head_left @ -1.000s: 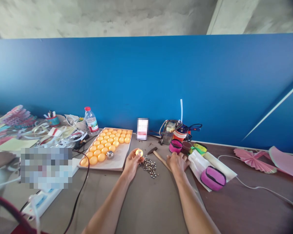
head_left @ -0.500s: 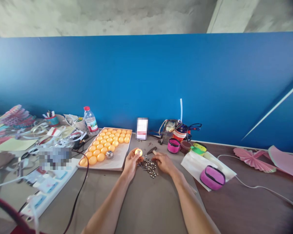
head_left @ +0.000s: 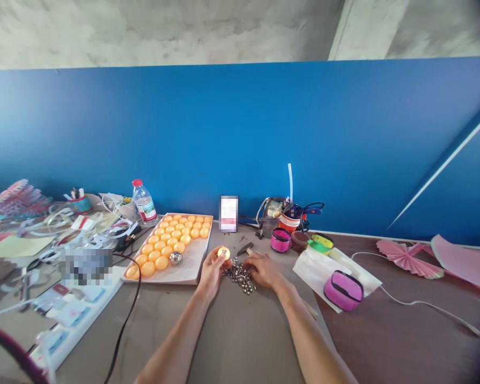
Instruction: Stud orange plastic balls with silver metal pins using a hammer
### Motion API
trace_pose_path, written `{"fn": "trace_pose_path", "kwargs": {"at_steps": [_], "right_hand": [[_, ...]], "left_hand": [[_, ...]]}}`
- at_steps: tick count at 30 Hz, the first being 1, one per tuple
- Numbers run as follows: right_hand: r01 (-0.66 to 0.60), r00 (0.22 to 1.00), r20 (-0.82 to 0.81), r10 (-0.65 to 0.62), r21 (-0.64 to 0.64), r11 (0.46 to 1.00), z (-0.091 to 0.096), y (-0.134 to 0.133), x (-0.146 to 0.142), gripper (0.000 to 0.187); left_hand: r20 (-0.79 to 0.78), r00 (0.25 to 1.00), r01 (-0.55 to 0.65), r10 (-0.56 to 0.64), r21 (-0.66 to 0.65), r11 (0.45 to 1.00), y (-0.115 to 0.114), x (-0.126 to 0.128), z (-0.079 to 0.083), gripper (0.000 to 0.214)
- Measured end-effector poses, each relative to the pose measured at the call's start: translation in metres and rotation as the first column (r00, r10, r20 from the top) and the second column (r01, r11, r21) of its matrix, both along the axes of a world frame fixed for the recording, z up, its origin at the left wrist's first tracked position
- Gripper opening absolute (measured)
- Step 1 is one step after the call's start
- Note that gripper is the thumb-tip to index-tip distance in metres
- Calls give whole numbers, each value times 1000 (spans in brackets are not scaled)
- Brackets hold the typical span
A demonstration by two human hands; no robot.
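My left hand [head_left: 211, 272] is closed around an orange ping-pong ball [head_left: 224, 253], holding it up just left of a pile of small shiny metal pieces [head_left: 242, 277]. A dark mark shows on the ball's upper side. My right hand [head_left: 264, 269] reaches in from the right, fingers curled together at the pile's upper right edge; what they pinch, if anything, is too small to make out. Just beyond them lies a small hammer [head_left: 245, 248], its handle partly hidden by that hand.
To the left, a shallow white box [head_left: 192, 261] holds rows of orange balls and one silver-studded ball [head_left: 176, 258]. A water bottle [head_left: 145, 204], power strip [head_left: 78, 320] and tangled strips stand further left. Pink pouches [head_left: 343, 290] and a cup of tools [head_left: 290, 221] are at right.
My right hand has shifted slightly left, its fingers now over the pile's edge. The left hand still holds the ball. The whole view has shifted a little.
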State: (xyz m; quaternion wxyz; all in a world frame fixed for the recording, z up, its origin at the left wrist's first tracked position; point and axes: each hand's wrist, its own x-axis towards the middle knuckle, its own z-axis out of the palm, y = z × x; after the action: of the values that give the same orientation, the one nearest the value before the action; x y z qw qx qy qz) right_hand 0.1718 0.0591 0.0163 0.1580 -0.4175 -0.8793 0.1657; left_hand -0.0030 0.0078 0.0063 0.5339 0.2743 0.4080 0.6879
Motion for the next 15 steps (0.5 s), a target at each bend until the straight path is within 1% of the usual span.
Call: {"fn": "trace_pose_path", "kwargs": {"at_steps": [3, 6, 8, 10, 12, 13, 15], "right_hand": [[-14, 1000, 24, 14, 6, 1000, 2, -3, -4, 23], [17, 1000, -2, -17, 60, 998, -2, -4, -8, 15], [33, 997, -69, -27, 93, 995, -7, -4, -9, 14], [68, 980, -194, -45, 115, 991, -11, -3, -10, 14], [118, 926, -369, -73, 101, 988, -14, -1, -11, 14], [136, 880, -466, -90, 65, 989, -15, -1, -12, 13], [129, 753, -642, -142, -67, 989, -16, 1, -16, 8]], "left_hand": [[-5, 1000, -1, 1, -1, 1000, 1, 0, 0, 45], [-7, 1000, -2, 2, -1, 1000, 0, 1, 1, 46], [-6, 1000, -3, 3, -1, 1000, -1, 1, 2, 47], [-3, 1000, -3, 3, 0, 1000, -2, 0, 3, 47], [6, 1000, 1, -1, 3, 1000, -2, 0, 3, 47], [20, 1000, 7, -7, 7, 1000, -2, 0, 4, 47], [64, 997, 29, -30, 19, 999, -1, 0, 4, 47]]}}
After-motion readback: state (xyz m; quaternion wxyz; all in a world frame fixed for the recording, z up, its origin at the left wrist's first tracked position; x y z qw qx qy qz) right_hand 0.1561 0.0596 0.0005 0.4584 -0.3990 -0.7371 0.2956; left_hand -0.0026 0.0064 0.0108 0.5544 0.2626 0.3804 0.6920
